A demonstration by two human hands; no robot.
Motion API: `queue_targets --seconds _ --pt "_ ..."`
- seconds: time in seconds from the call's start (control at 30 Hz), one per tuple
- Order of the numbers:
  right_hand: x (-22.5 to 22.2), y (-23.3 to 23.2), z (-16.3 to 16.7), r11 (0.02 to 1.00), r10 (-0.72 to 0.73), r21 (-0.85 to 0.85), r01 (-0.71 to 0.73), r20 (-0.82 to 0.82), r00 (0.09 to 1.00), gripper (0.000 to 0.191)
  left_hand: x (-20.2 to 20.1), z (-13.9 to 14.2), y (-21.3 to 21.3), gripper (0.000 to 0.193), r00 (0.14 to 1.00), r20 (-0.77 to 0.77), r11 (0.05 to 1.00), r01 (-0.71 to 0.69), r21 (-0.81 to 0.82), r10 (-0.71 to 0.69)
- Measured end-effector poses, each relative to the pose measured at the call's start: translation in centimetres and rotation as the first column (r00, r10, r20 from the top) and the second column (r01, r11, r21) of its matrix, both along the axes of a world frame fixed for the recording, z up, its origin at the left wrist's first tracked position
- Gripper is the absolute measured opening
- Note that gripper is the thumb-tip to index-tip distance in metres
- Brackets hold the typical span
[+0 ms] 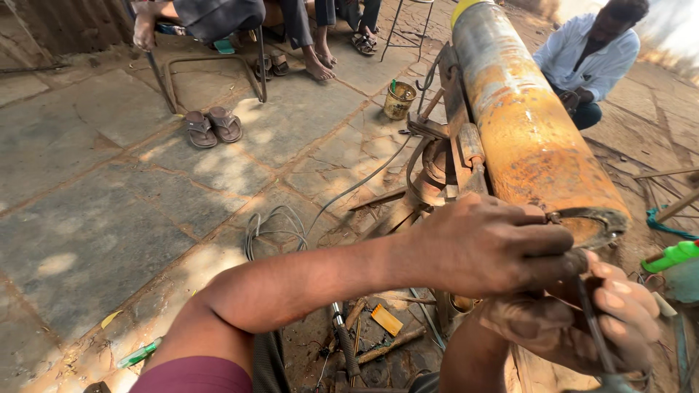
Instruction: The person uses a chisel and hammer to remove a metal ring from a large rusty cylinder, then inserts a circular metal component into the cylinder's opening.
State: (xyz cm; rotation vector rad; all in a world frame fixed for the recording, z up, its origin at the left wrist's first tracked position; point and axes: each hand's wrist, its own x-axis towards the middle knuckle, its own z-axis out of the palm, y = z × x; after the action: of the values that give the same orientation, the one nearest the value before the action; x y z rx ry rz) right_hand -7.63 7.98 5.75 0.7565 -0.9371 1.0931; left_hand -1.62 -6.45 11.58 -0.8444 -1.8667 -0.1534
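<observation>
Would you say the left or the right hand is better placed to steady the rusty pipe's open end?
Probably the left hand: it lies beside the rusty pipe rim, while the right hand sits lower, gripping a thin dark tool.

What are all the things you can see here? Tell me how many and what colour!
Pipe: one, rusty orange with a yellow far end, lying on a metal stand at right.
Tin can: one, yellowish, on the stone floor left of the pipe.
Sandals: one pair, brown, on the floor at upper left.
Cable: one grey coil, on the floor at centre.
Bottle: one, green, at the right edge.
Co-worker: one, light blue shirt, crouching behind the pipe.
Seated people's feet: several, at top.
Left hand: one, at the pipe's near end, pinching a thin dark wire.
Right hand: one, grimy, below it, also on the wire.
</observation>
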Motion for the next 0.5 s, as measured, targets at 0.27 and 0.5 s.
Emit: queue_targets --seconds 0.27,0.5 --pt "-3.5 3.4 -3.6 0.998 0.040 -0.040 -0.039 0.023 0.999 0.028 -0.9 -1.3 0.1 0.036 0.997 -0.047 0.988 0.072 0.140 -0.066" --pt "-3.0 2.3 -2.1 0.999 0.000 0.049 0.006 -0.123 0.992 0.034 -1.0 -1.8 0.1 0.034 0.998 -0.015 0.988 0.057 0.140 -0.056"
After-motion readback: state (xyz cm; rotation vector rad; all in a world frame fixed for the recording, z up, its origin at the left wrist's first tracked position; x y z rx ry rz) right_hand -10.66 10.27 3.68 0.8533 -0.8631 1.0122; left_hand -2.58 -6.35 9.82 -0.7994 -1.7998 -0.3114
